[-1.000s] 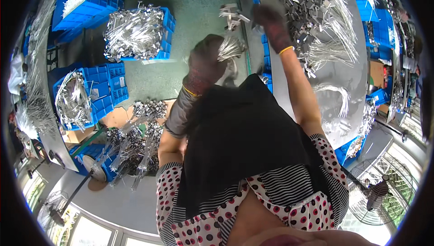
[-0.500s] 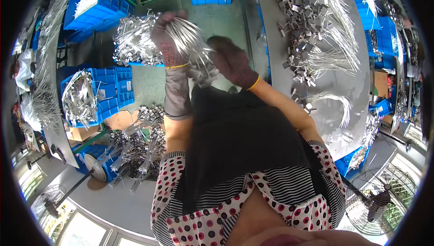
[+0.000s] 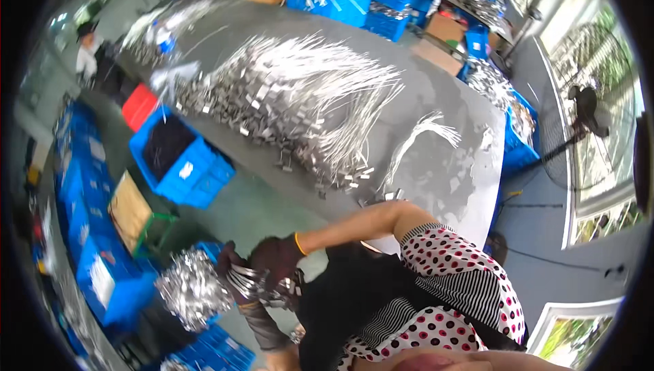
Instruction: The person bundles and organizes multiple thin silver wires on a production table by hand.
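Dark knit work gloves cover both my hands, low and left of the middle. My left hand (image 3: 231, 272) is closed around a bundle of thin silvery wires (image 3: 246, 281) with small grey block-shaped ends. Against the bundle's near side lies my right hand (image 3: 276, 256), its fingers blurred and partly hidden, so its grip does not show. Just left of my hands, a heap of similar silvery wires (image 3: 192, 289) is piled on a blue crate, whose edge barely shows.
A long grey table (image 3: 436, 160) bears a large pile of wires with block ends (image 3: 293, 91). Blue crates (image 3: 197, 180) stand on the floor beside it, near a green-framed stool (image 3: 131, 209). Another person (image 3: 95, 61) is at the far left. A standing fan (image 3: 586, 109) is at right.
My view has swung right, toward the long table. The left hand still holds the wire bundle; my right hand, apart from it or at its edge before, now overlaps it.
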Demonstrator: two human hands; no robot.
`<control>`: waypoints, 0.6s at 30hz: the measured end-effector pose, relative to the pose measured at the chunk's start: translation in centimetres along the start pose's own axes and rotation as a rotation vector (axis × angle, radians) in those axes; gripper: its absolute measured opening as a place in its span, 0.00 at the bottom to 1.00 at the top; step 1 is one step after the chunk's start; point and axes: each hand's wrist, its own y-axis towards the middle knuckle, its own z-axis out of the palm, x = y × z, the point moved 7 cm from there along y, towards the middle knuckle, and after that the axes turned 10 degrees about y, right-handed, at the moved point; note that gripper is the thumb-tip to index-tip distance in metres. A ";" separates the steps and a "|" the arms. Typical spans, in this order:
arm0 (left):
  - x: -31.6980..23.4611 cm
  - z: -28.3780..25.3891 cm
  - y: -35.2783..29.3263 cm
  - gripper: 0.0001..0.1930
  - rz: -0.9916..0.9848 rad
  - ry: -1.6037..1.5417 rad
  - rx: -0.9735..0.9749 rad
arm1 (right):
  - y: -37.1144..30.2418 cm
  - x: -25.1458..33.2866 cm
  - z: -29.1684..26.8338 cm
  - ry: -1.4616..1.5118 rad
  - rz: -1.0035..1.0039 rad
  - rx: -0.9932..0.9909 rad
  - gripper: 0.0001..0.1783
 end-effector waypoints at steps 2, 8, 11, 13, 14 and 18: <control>-2.9 1.3 1.0 0.27 0.037 0.021 0.116 | -1.8 0.1 -0.4 0.139 -0.195 -0.259 0.19; -11.2 4.4 3.9 0.23 0.476 0.118 0.306 | -5.8 -1.3 -2.0 0.239 -0.059 -0.584 0.08; -12.6 5.8 4.3 0.11 0.607 -0.135 0.430 | -8.0 3.1 -3.9 0.765 -0.088 -0.609 0.08; -10.2 7.3 5.1 0.08 0.461 -0.337 0.478 | -8.6 2.5 -4.5 0.660 -0.035 -0.715 0.11; -8.3 8.1 5.4 0.07 0.297 -0.528 0.525 | -8.8 0.9 -4.0 0.761 0.239 -0.752 0.13; -3.7 8.4 5.0 0.06 0.065 -0.587 0.494 | -8.4 -2.6 -2.9 0.322 0.380 -0.713 0.19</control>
